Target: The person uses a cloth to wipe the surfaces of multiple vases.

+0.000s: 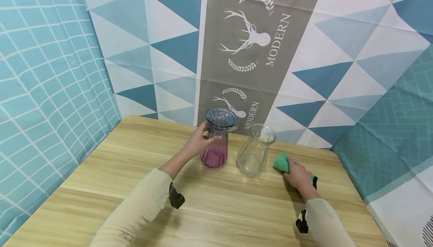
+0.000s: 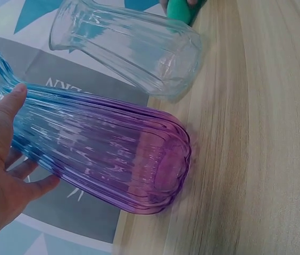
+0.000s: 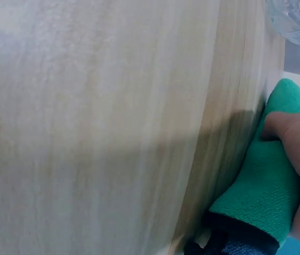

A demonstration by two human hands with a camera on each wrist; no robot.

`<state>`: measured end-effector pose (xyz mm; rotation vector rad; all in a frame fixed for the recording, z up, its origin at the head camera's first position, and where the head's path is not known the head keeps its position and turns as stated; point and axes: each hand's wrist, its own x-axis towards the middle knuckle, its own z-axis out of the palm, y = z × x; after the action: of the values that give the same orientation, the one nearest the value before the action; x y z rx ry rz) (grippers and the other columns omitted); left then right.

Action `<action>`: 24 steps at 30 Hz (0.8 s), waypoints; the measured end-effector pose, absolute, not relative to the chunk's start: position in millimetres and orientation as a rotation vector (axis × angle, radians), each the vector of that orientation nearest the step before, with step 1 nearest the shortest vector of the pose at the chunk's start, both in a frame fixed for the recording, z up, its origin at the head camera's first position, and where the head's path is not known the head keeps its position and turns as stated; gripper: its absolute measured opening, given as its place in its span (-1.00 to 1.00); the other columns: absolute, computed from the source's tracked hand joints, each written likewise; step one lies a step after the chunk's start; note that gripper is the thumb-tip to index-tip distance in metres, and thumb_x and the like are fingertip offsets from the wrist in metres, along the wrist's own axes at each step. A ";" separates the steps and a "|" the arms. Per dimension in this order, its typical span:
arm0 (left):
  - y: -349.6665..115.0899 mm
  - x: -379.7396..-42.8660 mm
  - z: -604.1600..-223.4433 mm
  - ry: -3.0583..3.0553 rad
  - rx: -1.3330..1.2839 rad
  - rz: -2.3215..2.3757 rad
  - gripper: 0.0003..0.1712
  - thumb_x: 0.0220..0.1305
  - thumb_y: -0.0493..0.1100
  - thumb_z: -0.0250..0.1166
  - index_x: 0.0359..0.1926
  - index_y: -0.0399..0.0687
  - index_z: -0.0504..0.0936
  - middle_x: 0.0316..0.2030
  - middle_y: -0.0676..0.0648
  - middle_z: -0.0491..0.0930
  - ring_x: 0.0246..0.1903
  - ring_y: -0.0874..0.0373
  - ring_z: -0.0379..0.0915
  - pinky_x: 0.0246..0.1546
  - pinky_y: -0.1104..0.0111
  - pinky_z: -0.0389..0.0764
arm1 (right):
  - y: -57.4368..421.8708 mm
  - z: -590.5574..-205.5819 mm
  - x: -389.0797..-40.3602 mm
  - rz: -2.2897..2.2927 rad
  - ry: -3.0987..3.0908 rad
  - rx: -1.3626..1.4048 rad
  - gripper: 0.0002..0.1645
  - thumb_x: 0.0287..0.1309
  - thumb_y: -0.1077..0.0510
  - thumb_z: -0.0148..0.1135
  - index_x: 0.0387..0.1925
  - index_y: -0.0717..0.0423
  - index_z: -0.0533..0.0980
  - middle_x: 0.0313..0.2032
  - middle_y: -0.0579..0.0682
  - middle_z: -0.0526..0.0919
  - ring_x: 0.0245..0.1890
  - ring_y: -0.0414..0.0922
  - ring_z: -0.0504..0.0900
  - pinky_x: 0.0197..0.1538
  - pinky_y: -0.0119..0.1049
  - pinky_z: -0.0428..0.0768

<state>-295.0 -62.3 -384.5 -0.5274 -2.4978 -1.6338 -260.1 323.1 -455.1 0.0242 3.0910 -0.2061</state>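
A ribbed glass vase (image 1: 214,153), blue at the flared rim and fading to purple at the base, stands upright on the wooden table. My left hand (image 1: 199,140) grips it around the neck from the left; in the left wrist view the thumb (image 2: 13,101) lies on one side and fingers on the other. To its right is a clear glass vase (image 1: 252,156), touched by neither hand. Farther right, my right hand (image 1: 298,174) holds a green fuzzy cloth (image 3: 269,175) with a black edge, low at the tabletop. The palm hides part of the cloth.
The wooden table (image 1: 216,209) has its back edge against a patterned wall covering (image 1: 176,51), close behind both vases. A blue tiled-pattern sheet (image 1: 44,89) hangs on the left, and a teal sheet (image 1: 395,126) on the right.
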 end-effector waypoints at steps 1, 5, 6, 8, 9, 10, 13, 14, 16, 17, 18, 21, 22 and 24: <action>-62.0 -294.9 -384.8 -2.496 -0.530 -1.633 -0.21 0.09 -0.02 0.37 0.27 -0.19 0.24 0.17 -0.26 0.41 0.22 -0.11 0.32 0.14 0.08 0.50 | 323.3 -455.8 -259.8 -0.211 3.098 0.025 -0.20 0.17 0.11 0.18 0.35 0.29 0.10 0.19 0.45 0.33 0.08 0.42 0.38 -0.06 0.42 0.37; -61.5 -294.1 -384.0 -2.501 -0.536 -1.621 -0.21 0.10 -0.01 0.36 0.27 -0.20 0.24 0.18 -0.26 0.41 0.22 -0.10 0.32 0.13 0.09 0.50 | 326.7 -457.4 -258.4 -0.280 3.130 0.023 -0.24 0.18 0.15 0.18 0.33 0.33 0.12 0.15 0.45 0.38 0.05 0.40 0.42 -0.07 0.36 0.43; -61.5 -293.7 -383.5 -2.504 -0.534 -1.619 -0.21 0.09 -0.01 0.36 0.26 -0.20 0.24 0.17 -0.25 0.41 0.22 -0.10 0.32 0.13 0.09 0.50 | 328.0 -457.8 -258.1 -0.306 3.137 0.022 -0.24 0.18 0.17 0.17 0.33 0.34 0.12 0.14 0.46 0.38 0.06 0.39 0.42 -0.07 0.34 0.43; -61.8 -292.9 -382.1 -2.510 -0.535 -1.620 -0.20 0.09 0.00 0.36 0.27 -0.19 0.24 0.18 -0.25 0.41 0.22 -0.10 0.32 0.13 0.09 0.50 | 330.9 -457.9 -257.5 -0.366 3.151 0.011 -0.24 0.18 0.18 0.17 0.32 0.36 0.11 0.15 0.46 0.37 0.07 0.38 0.41 -0.04 0.30 0.45; -62.1 -292.7 -381.6 -2.513 -0.534 -1.621 -0.20 0.09 0.00 0.36 0.27 -0.19 0.24 0.18 -0.25 0.41 0.22 -0.10 0.32 0.14 0.09 0.50 | 332.4 -457.6 -257.1 -0.403 3.155 0.008 -0.24 0.18 0.19 0.16 0.33 0.37 0.10 0.15 0.47 0.36 0.08 0.38 0.41 -0.02 0.29 0.45; -62.2 -292.5 -381.1 -2.514 -0.536 -1.625 -0.20 0.09 0.01 0.36 0.27 -0.19 0.23 0.18 -0.25 0.40 0.22 -0.10 0.31 0.14 0.09 0.49 | 333.8 -457.5 -256.7 -0.437 3.157 0.008 -0.24 0.19 0.20 0.16 0.33 0.37 0.09 0.16 0.47 0.35 0.09 0.38 0.40 -0.01 0.27 0.44; -62.9 -292.8 -380.9 -2.520 -0.539 -1.629 -0.19 0.10 0.01 0.36 0.28 -0.19 0.22 0.18 -0.24 0.40 0.23 -0.10 0.30 0.14 0.08 0.49 | 337.9 -454.8 -255.1 -0.521 3.173 0.022 -0.23 0.20 0.19 0.13 0.35 0.37 0.07 0.16 0.48 0.35 0.08 0.38 0.40 -0.01 0.25 0.45; -63.0 -293.0 -381.1 -2.522 -0.539 -1.629 -0.19 0.10 0.01 0.36 0.28 -0.19 0.22 0.18 -0.24 0.40 0.23 -0.10 0.30 0.14 0.08 0.49 | 338.9 -453.5 -254.3 -0.552 3.175 0.035 -0.23 0.21 0.19 0.12 0.35 0.36 0.05 0.16 0.48 0.34 0.08 0.38 0.40 -0.01 0.25 0.45; -63.2 -293.6 -381.8 -2.521 -0.541 -1.631 -0.20 0.10 0.00 0.36 0.28 -0.19 0.22 0.18 -0.25 0.39 0.23 -0.10 0.30 0.15 0.08 0.49 | 340.3 -449.7 -252.6 -0.609 3.183 0.062 -0.23 0.21 0.19 0.10 0.36 0.36 0.04 0.16 0.48 0.34 0.06 0.39 0.41 -0.02 0.24 0.45; -63.4 -293.9 -382.1 -2.522 -0.542 -1.630 -0.20 0.10 0.00 0.36 0.28 -0.19 0.22 0.18 -0.25 0.40 0.23 -0.11 0.30 0.15 0.08 0.48 | 340.8 -447.2 -252.1 -0.644 3.181 0.078 -0.23 0.22 0.18 0.10 0.36 0.36 0.04 0.17 0.49 0.32 0.06 0.39 0.40 -0.03 0.24 0.45; -63.5 -294.1 -382.4 -2.520 -0.544 -1.630 -0.20 0.11 0.00 0.36 0.28 -0.20 0.22 0.18 -0.25 0.39 0.23 -0.11 0.30 0.15 0.08 0.48 | 340.9 -444.9 -251.4 -0.681 3.181 0.094 -0.23 0.21 0.18 0.10 0.36 0.36 0.04 0.17 0.49 0.32 0.06 0.39 0.40 -0.03 0.25 0.45; -64.0 -294.4 -382.8 -2.517 -0.544 -1.629 -0.20 0.11 -0.01 0.36 0.28 -0.20 0.22 0.18 -0.26 0.40 0.22 -0.11 0.31 0.15 0.08 0.48 | 340.2 -437.7 -249.0 -0.788 3.159 0.158 -0.23 0.21 0.17 0.10 0.36 0.34 0.04 0.18 0.49 0.28 0.08 0.40 0.36 -0.01 0.26 0.43; -64.2 -294.4 -382.9 -2.517 -0.542 -1.630 -0.20 0.10 -0.01 0.36 0.27 -0.20 0.22 0.17 -0.26 0.40 0.22 -0.11 0.31 0.15 0.08 0.48 | 339.9 -435.6 -248.5 -0.820 3.150 0.183 -0.22 0.21 0.16 0.10 0.36 0.34 0.03 0.19 0.49 0.27 0.09 0.40 0.35 -0.01 0.27 0.42; -64.7 -294.1 -382.7 -2.519 -0.537 -1.627 -0.20 0.10 0.00 0.36 0.27 -0.19 0.23 0.17 -0.25 0.40 0.22 -0.11 0.31 0.14 0.08 0.49 | 339.0 -432.6 -247.1 -0.871 3.144 0.230 -0.22 0.20 0.15 0.10 0.35 0.31 0.03 0.17 0.50 0.28 0.09 0.40 0.35 -0.02 0.26 0.43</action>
<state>-294.1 -64.7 -382.7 -0.5367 -2.5186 -1.6273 -247.1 339.0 -432.6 0.2297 3.1438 -0.8712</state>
